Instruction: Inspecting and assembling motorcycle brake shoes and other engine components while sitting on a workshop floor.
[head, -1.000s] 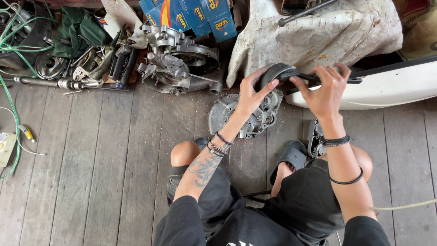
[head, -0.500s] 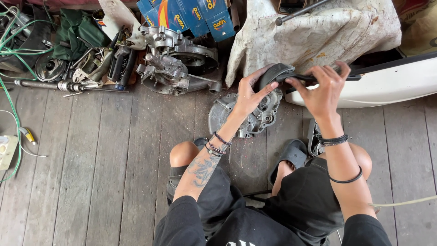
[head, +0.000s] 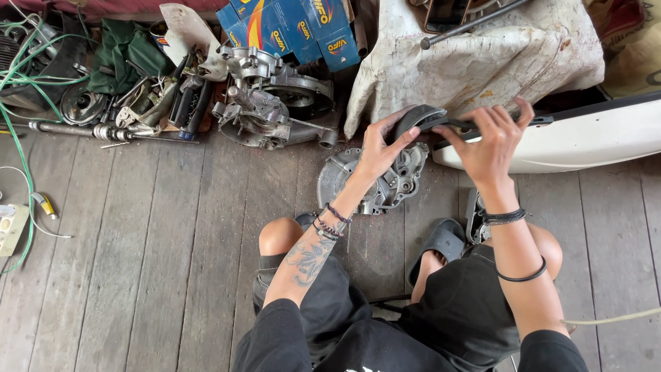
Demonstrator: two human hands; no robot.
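i'm sitting on the wooden floor with my knees up, and both my hands are wrapped around a dark curved part, something like a brake shoe, held up in front of me. my left hand grips its rounded left end, thumb and fingers closed over the edge; my right hand is clamped over the other end, where a thin dark rod sticks out to the right. the part is in the air, just above a round grey metal engine cover that lies flat on the boards between my knees and a stained white cloth. just right of my hands runs a white curved panel. further left on the floor sits a bare metal engine casing, with blue cardboard boxes behind it, then a heap of tools and small parts and a tangle of green wire. a grey sandal is on my right foot.
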